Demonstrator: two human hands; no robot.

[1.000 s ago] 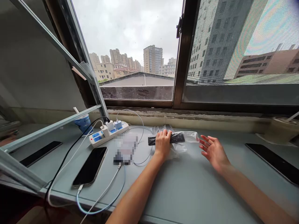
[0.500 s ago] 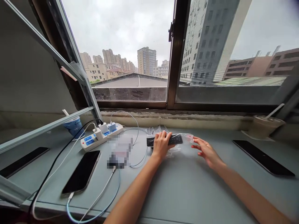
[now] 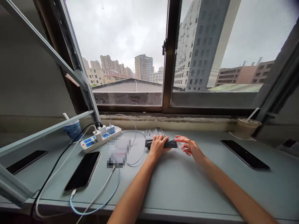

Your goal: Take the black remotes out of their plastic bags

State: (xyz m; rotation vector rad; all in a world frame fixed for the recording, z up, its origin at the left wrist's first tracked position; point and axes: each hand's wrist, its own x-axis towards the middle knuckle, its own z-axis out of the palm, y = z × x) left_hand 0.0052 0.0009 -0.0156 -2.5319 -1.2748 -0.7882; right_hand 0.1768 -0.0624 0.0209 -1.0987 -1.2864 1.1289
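A black remote control with small buttons lies near the back of the grey desk, in or under clear plastic wrap. Over its middle, my left hand is closed, fingers across the top and thumb at the near side. My right hand is at the remote's right end, its fingers stretched out and apart. The index fingertip meets the loose end of the plastic; whether it presses on it I cannot tell.
To the left are a power strip with plugs, a charging phone, a blurred-out item on a cable and a blue cup. A black tablet-like slab and a brown drink cup stand right. A metal frame borders the left.
My right hand has come left, closer to the remote control's end, and the plastic stretched out there has gathered in. My left hand stays on the remote. The view has shifted slightly.
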